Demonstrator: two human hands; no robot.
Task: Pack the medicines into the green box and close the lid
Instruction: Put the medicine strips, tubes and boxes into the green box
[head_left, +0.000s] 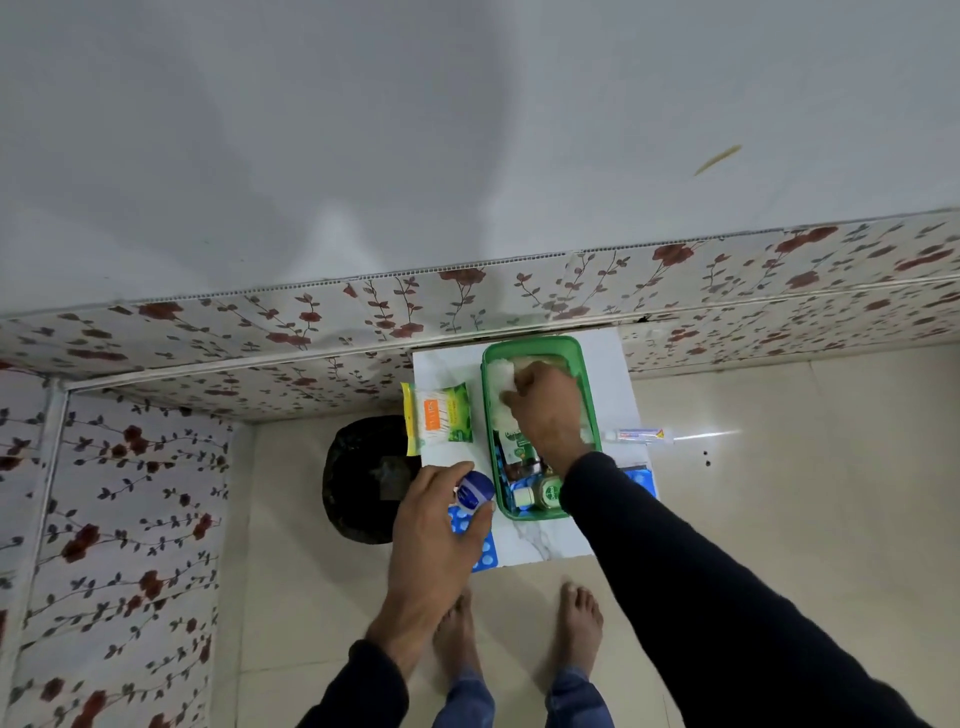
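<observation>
- My right grip (545, 402) is down inside the green box (589, 395), fingers curled onto a white wad of cotton (501, 371) at the box's far end.
- My left grip (441, 512) is wrapped around a small blue-and-white jar (475, 488), held just left of the box's near corner and above the desk.
- Below that hand lies a blue blister sheet of tablets (480, 553), partly covered by my fingers, at the near left edge of the white marbled desk (535, 540).
- The green box stands open in the middle of the desk, long side running away from me; I see no lid on it.
- Inside it, near my wrist, sit a green packet (514, 444), a dark bottle and two round caps (548, 491) at the near end.
- To the left of the box a green and yellow pack of cotton buds (441, 415) hangs over the desk's left edge.
- To the right, a thin white tube (641, 434) lies at the desk's right edge, pointing outward.
- Another blue blister sheet (639, 480) peeks out beside my right sleeve.
- My bare feet stand on the tiled floor (291, 519) just before the desk.
</observation>
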